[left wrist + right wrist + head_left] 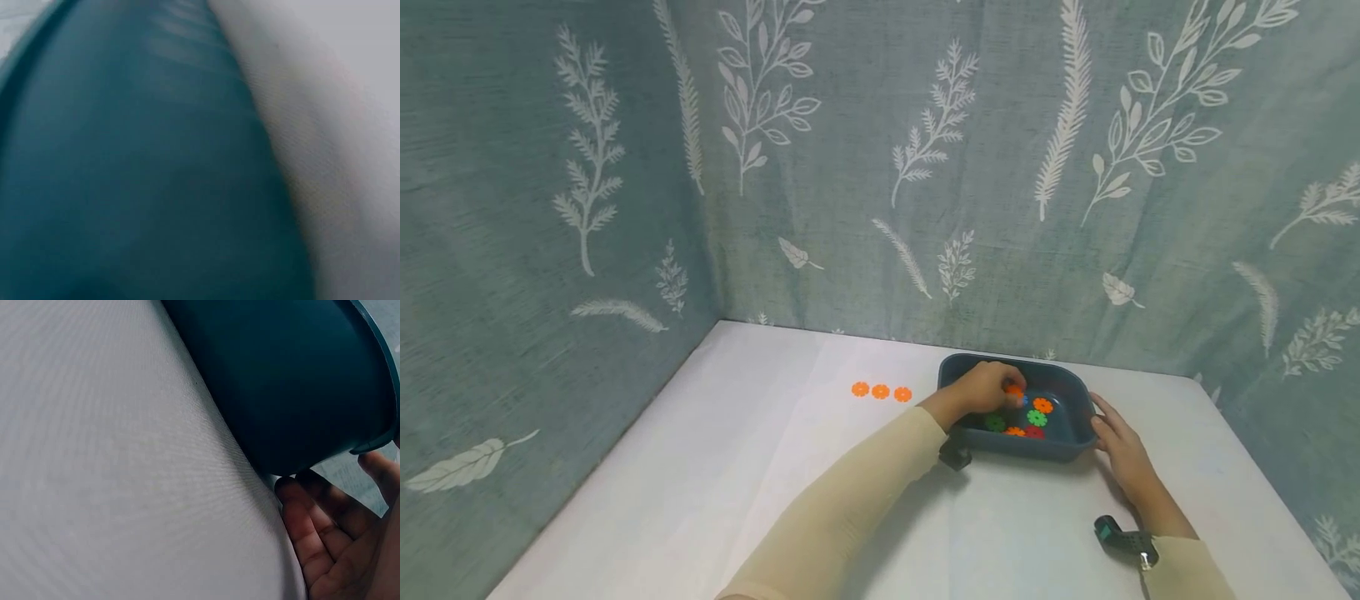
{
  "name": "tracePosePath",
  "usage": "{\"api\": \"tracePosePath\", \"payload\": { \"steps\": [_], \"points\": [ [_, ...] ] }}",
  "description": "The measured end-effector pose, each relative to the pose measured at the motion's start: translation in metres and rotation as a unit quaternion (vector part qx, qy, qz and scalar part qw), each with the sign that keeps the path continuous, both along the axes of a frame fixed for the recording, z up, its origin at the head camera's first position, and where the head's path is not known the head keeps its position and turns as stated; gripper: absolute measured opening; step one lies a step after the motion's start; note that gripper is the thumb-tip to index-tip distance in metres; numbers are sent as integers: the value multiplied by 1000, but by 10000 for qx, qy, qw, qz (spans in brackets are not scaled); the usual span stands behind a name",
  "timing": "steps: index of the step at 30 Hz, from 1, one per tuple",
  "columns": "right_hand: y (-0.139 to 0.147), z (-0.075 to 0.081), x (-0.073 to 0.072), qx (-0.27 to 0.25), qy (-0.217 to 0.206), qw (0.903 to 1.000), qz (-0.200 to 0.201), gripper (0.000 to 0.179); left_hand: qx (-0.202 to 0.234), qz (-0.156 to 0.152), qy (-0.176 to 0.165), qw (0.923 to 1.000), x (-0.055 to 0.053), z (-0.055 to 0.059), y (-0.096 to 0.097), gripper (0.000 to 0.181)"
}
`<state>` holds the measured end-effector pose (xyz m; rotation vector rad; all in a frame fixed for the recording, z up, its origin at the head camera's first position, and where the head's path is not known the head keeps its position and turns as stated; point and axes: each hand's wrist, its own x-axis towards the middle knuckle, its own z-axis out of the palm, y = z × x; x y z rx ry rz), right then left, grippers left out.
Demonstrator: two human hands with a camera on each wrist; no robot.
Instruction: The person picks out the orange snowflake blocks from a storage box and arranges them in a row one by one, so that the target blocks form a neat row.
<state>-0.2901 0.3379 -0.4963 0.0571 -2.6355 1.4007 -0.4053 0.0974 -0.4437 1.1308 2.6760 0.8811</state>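
Note:
A dark blue plastic tray (1063,448) with rounded corners stands toward the back of the table. My left hand (981,387) reaches inside it, pinching an orange flower-shaped disc (1015,389) between thumb and fingers. A blue piece shows by the thumb. Beneath and beside the hand lie more toothed discs: an orange one (1042,406), a light green one (1037,418), a dark green one (995,423) and a red one (1034,432). My right hand (1122,450) rests against the tray's right end. In the right wrist view its fingertips (285,484) touch the outer wall.
Three orange discs (881,392) lie in a row on the white table (760,467), left of the tray. A leaf-patterned curtain (865,167) stands behind and at the left. The left wrist view shows mostly the tray's wall (144,156), up close and blurred.

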Motion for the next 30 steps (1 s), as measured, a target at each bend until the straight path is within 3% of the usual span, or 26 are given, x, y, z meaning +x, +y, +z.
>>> {"api": "tracePosePath", "payload": {
  "steps": [7, 14, 24, 30],
  "points": [
    [-1, 0, 1, -24, -18, 10000, -55, 66, 518, -81, -310, 9981, 2, 4, -9, 36],
    [-1, 0, 1, -103, 60, 9999, 4, 65, 1183, 94, -899, 9889, 10, 9, -22, 40],
    [-1, 1, 1, 86, 120, 9999, 71, 63, 1353, 178, -992, 9857, 14, 13, -53, 42],
    [0, 1, 4, 93, 126, 9998, 98, 64, 1506, 252, -808, 9850, 13, 12, -74, 41]
  ]
}}
